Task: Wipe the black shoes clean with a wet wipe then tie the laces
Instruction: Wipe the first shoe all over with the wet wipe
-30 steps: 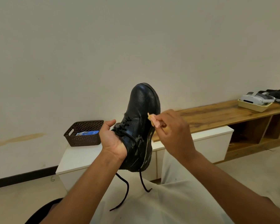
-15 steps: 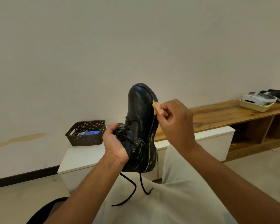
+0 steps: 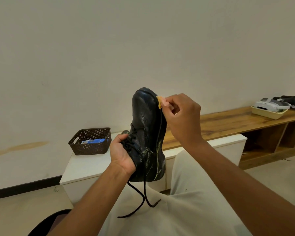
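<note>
My right hand (image 3: 182, 118) is up near the toe end of the shoe, wrist bent a bit, fingers curled in and pinching a small crumpled wipe, yellowish-orange with some pink in it (image 3: 161, 102). The wipe is pressed right against the edge of the toe where the upper meets the sole. That forearm runs up from the bottom right corner at a diagonal.

My left hand (image 3: 122, 153) is lower down, palm wrapped round the ankle and lace part of the black grained-leather lace-up shoe (image 3: 147, 133), thumb on top by the eyelets, gripping it firmly. It holds the shoe up in the air with the toe pointing up and the heel down over my lap. The side panel has pale greenish smears on it near the heel.

The black laces (image 3: 143, 196) are untied, two loose ends dangling below the heel over my cream trousers (image 3: 186, 210).

Behind the shoe there's a low white cabinet surface (image 3: 85, 166), with a dark brown perforated plastic basket (image 3: 90, 142) sitting on it to the left, something blue and white inside that I can't make out. To the right runs a long wooden bench surface (image 3: 228, 121) against the wall, and at its far end a pale yellow tray (image 3: 267, 114) holding a white and grey headset-looking gadget (image 3: 271, 104), with some dark fabric just beside it.
</note>
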The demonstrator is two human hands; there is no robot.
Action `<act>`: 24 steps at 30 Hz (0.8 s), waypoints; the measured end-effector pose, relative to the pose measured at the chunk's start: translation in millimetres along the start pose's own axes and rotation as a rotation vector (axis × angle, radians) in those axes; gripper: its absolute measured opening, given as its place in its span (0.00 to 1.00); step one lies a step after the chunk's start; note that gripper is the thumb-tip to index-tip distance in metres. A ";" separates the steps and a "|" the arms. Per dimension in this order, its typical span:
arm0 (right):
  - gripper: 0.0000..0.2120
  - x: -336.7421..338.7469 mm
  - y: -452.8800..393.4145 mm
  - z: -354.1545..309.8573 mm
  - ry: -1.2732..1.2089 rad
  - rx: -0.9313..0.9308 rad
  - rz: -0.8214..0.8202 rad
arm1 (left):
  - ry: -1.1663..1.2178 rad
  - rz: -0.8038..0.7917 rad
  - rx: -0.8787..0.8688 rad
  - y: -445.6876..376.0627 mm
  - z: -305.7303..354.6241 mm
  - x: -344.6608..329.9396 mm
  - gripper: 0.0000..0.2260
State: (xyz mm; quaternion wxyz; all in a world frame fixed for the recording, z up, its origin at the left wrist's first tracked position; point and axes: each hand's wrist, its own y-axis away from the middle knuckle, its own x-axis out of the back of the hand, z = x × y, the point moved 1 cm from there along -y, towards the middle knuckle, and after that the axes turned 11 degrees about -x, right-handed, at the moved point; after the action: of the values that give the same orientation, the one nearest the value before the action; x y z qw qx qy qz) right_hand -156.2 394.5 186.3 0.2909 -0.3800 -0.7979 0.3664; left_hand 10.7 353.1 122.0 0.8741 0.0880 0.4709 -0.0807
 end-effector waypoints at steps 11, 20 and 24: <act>0.07 -0.3 40.0 9.0 0.013 -0.005 -0.062 | -0.049 -0.003 0.006 -5.9 1.4 5.9 0.13; 0.06 -2.4 -25.5 -13.4 0.073 0.068 -0.067 | -0.140 -0.003 0.033 0.4 -3.8 6.3 0.14; 0.07 2.7 6.6 3.0 0.058 0.027 -0.080 | -0.097 0.032 0.009 -5.0 0.4 3.9 0.13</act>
State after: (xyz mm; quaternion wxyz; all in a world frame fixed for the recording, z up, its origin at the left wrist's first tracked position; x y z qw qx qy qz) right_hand -157.2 398.6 179.8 0.3331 -0.3544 -0.7988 0.3540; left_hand 12.1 347.9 118.6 0.8967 0.0952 0.4261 -0.0731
